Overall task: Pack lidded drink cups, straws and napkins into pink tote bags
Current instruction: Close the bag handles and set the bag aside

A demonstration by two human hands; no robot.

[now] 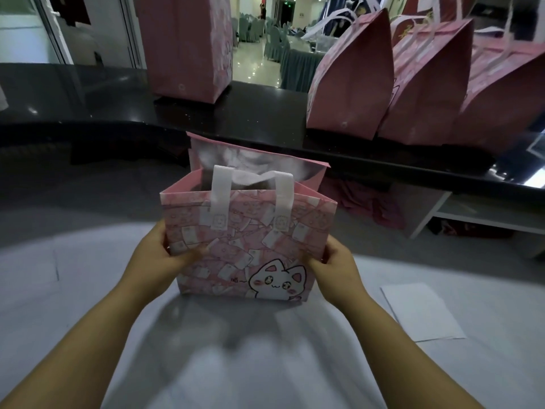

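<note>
Open pink tote (pixel 244 246) upright on white table (pixel 88 290), inside unseen.
Left hand (pixel 157 255) and right hand (pixel 334 265) pressed on its side edges, thumbs in front; paper sheet (pixel 421 311) right; more bags (pixel 354 84) along black counter (pixel 118 95) beyond.

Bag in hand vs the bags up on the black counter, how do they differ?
The held tote bag stands open-topped on the white table, gripped at its sides by the left hand and right hand; the counter bags stand on the black counter untouched, tops pinched shut. The held bag shows its cat front; the counter bags show plain sides. Both pink with white handles.
</note>
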